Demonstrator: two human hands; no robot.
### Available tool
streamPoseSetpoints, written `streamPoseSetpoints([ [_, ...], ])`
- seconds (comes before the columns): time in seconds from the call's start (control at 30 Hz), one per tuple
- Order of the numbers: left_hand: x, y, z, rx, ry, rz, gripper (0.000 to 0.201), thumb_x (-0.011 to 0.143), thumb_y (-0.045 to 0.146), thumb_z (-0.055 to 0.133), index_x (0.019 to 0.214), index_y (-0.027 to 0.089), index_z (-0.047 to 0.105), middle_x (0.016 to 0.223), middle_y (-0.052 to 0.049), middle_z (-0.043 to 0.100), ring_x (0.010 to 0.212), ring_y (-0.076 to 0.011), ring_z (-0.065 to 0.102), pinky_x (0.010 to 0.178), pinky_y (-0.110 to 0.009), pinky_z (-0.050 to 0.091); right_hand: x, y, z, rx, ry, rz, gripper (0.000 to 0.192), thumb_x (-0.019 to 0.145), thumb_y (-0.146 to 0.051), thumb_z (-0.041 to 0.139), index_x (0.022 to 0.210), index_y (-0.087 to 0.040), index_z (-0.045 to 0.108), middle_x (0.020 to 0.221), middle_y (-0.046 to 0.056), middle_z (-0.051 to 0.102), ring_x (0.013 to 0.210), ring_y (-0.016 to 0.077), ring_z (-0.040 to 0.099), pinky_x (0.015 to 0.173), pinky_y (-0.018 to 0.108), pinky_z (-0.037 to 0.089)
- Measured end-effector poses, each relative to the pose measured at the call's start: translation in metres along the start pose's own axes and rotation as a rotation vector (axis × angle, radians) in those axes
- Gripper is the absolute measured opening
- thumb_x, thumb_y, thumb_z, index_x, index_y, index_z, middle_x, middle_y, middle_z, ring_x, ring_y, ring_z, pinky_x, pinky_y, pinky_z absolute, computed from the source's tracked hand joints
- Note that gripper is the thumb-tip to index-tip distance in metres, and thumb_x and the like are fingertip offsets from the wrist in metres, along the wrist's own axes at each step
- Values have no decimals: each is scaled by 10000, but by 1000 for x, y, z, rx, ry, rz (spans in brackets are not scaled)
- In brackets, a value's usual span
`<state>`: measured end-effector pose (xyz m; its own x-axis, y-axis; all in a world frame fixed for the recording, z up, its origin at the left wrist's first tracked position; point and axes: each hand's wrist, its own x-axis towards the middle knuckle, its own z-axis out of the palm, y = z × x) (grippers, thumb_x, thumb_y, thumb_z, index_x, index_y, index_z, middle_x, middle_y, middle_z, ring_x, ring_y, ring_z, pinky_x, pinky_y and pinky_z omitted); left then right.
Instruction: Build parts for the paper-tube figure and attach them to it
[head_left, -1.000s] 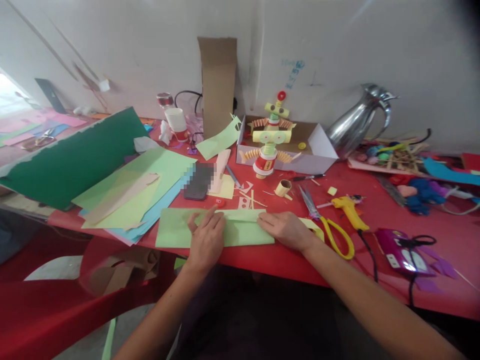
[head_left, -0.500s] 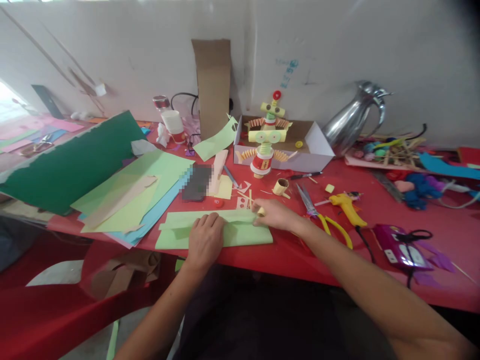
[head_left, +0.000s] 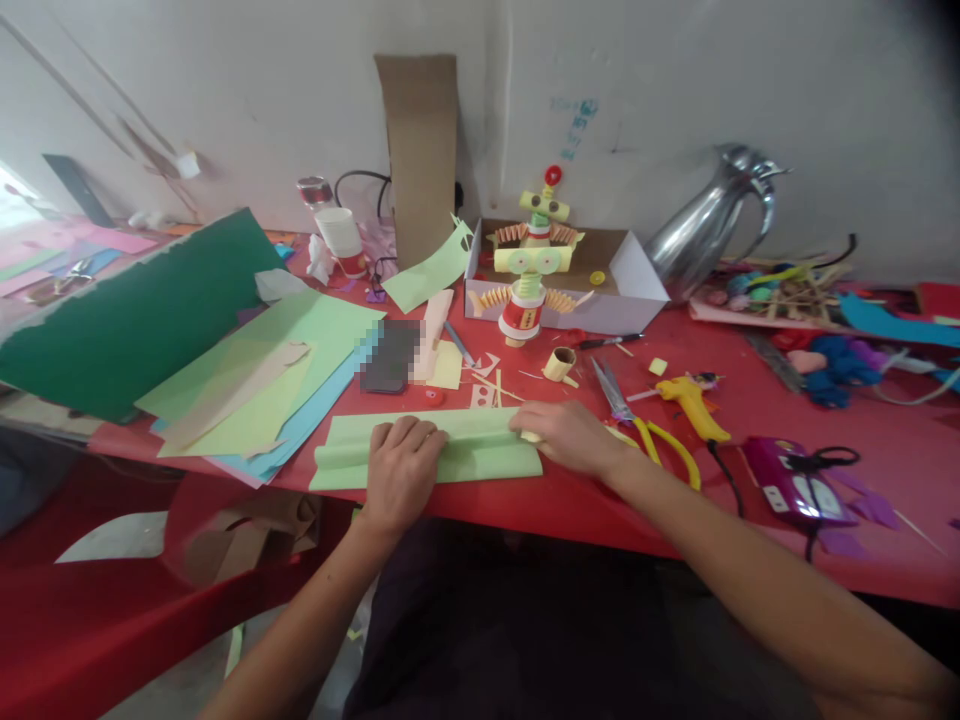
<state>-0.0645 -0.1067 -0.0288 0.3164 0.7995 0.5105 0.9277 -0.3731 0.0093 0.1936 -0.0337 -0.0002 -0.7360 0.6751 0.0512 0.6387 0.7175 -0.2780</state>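
Rolled further now, the green paper point(head_left: 480, 455) lies under left hand point(head_left: 401, 470) and right hand point(head_left: 566, 437), both curled on it.

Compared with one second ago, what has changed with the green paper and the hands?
The light green paper is now rolled further along its far edge. The left hand curls over the roll; the right hand has shifted to its right end. The scissors stayed put.

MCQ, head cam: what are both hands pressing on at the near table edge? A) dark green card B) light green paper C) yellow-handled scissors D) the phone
B: the left hand and right hand both rest on the light green paper, which curls into a roll along its far edge; the scissors lie untouched beside the right hand.
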Motion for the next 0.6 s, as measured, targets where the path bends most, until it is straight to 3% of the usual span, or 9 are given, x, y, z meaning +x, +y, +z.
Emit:
streamPoseSetpoints([
  [0.1, -4, -3, -6, 13, -59, 116, 214, 944, 146, 493, 1006, 216, 684, 934, -70, 715, 925, -235, 597, 781, -408, 382, -12, -3, 4, -332, 17, -217, 251, 938, -47, 457, 990, -184, 661, 955, 50, 691, 693, 141, 573, 540, 279, 239],
  [0.2, -8, -8, -10, 24, -115, 207, 261, 927, 118, 494, 1101, 196, 672, 994, -89, 711, 933, -248, 596, 754, -402, 404, -19, -5, 7, -436, -4, -284, 256, 942, -45, 434, 1002, -167, 651, 943, 53, 679, 631, 131, 545, 513, 294, 205],
  [0.37, -13, -15, -13, 16, -164, 266, 388, 864, 21, 489, 1186, 172, 645, 1166, -104, 681, 1003, -264, 577, 801, -400, 461, -21, -5, 3, -125, 13, -79, 376, 817, -78, 526, 1104, -250, 696, 1172, 25, 674, 724, 135, 606, 551, 259, 322],
  [0.5, -10, -15, -19, -27, -265, 241, 419, 821, 4, 493, 1163, 184, 656, 1221, -111, 655, 1009, -265, 573, 821, -394, 501, -10, -2, -10, 209, -97, 38, 376, 752, -89, 547, 1004, -250, 775, 1100, 14, 710, 731, 138, 631, 651, 253, 432],
  [0.6, -4, -13, -22, -71, -295, 221, 367, 833, 38, 494, 1127, 172, 670, 1188, -112, 666, 987, -263, 574, 823, -389, 520, 2, -1, -19, 315, -184, 80, 266, 815, -152, 561, 907, -235, 796, 1030, 24, 736, 793, 162, 652, 671, 254, 441],
])
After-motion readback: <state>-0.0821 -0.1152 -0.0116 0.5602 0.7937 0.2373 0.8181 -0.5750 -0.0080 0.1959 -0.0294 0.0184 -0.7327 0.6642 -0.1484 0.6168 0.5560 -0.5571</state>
